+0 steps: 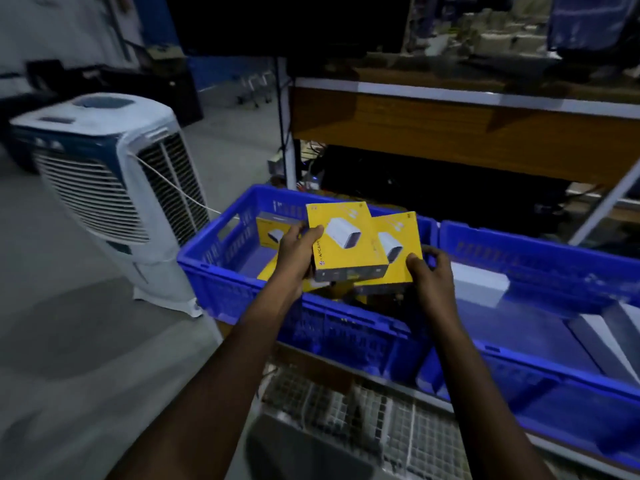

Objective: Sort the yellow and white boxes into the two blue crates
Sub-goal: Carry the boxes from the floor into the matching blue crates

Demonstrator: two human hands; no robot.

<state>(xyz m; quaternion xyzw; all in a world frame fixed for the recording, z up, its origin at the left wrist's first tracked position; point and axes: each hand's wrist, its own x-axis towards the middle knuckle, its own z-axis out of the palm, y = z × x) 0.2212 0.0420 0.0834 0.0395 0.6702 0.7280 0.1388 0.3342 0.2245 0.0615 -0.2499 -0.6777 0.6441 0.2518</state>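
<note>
Two blue crates stand side by side in front of me. Over the left crate [221, 268] my left hand [298, 254] grips a yellow box [346, 240] by its left edge. A second yellow box [398, 254] lies partly under it, and my right hand [431, 271] holds that one at its lower right corner. More yellow boxes rest inside this crate, one leaning at the back left [273, 232]. The right crate [540, 251] holds white boxes [479, 284].
A white and blue air cooler [114, 188] stands on the floor left of the crates, with a white cord running toward them. A wooden shelf unit [450, 133] rises behind the crates. A wire grid surface [381, 420] lies below the crates.
</note>
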